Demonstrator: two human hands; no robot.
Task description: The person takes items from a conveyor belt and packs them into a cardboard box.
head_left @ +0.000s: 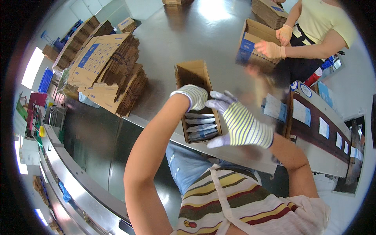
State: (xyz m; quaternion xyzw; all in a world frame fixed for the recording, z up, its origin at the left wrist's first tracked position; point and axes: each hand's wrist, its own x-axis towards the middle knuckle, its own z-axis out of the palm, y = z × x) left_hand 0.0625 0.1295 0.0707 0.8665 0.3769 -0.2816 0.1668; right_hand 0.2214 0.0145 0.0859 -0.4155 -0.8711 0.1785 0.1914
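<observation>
An open cardboard box [179, 78] stands on the metal table in front of me. Several white and blue flat packets [201, 127] are lined up on edge in its near half; the far half shows bare cardboard. My left hand [192, 96], in a striped glove, reaches over the left wall into the box. Its fingers are bent down and mostly hidden, so whether they hold a packet cannot be told. At the box's right wall, my right hand [244, 123], also in a striped glove, is open with thumb and fingers apart and nothing visible in it.
Stacks of flattened cartons [103, 70] sit at the left table edge. On the right, a dark conveyor belt [313, 124] carries spaced packets, with more packets [275, 107] at its near end. Across the table a co-worker in orange gloves [270, 49] handles another box [256, 31].
</observation>
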